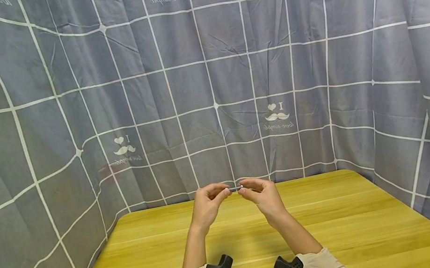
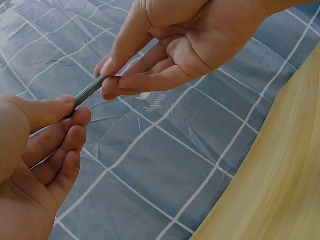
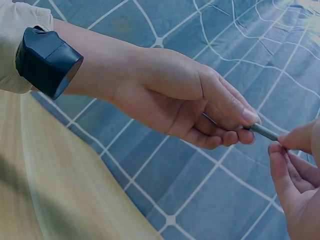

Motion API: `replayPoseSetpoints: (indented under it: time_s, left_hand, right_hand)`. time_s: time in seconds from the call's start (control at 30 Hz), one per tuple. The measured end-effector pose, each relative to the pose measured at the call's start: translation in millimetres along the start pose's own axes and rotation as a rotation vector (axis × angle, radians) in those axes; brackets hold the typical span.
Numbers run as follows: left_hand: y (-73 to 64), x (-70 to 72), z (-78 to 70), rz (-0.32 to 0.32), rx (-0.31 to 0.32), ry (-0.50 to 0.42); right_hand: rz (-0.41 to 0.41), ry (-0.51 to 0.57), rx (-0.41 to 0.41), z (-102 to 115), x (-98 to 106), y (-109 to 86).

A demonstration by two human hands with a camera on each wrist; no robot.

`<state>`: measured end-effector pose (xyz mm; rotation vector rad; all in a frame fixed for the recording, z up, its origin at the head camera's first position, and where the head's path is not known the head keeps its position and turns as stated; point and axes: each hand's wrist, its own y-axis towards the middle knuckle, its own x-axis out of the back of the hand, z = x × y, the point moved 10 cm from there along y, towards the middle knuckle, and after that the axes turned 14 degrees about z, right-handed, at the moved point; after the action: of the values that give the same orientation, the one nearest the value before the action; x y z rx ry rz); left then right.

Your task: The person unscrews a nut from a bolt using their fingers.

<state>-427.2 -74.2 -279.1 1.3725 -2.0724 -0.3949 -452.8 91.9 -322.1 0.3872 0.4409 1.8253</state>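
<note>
A thin grey threaded rod [image 1: 234,189] is held level between both hands above the far part of the table. My left hand [image 1: 207,207] pinches one end between thumb and fingertips. At the opposite end, the thumb and fingertips of my right hand [image 1: 267,197] pinch it too. The left wrist view shows the thread on the rod [image 2: 89,92] plainly, with the right hand [image 2: 185,50] coming in from the upper right. Both ends are covered by fingers, so whether it has a head or a nut cannot be told.
A yellow wood-grain table [image 1: 154,258] lies below the hands. Grey curtains [image 1: 231,79] with white grid lines surround it at the back and sides. Each wrist carries a black camera mount [image 1: 219,266] at the beige cuff.
</note>
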Motion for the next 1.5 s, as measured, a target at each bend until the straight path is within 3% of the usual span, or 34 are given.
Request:
replayPoseSetpoints:
  time_s: [0.5, 0.83, 1.07, 1.5]
  left_hand:
    - [-0.2, -1.3, 1.7, 0.012, 0.013, 0.004]
    - [0.4, 0.2, 1.5, 0.005, 0.004, 0.014]
    - [-1.3, 0.0, -0.7, 0.004, 0.007, 0.022]
    - [-0.9, -1.4, -2.3, 0.013, -0.002, 0.019]
  right_hand:
    - [-0.049, -0.072, -0.031, 0.6, 4.9, -1.5]
    - [-0.01, -0.007, -0.01, 1.1, 0.7, -0.5]
    - [-0.017, -0.067, -0.007, 0.5, 2.0, -1.4]
    - [-0.047, -0.057, -0.035, -0.6, 6.0, -0.8]
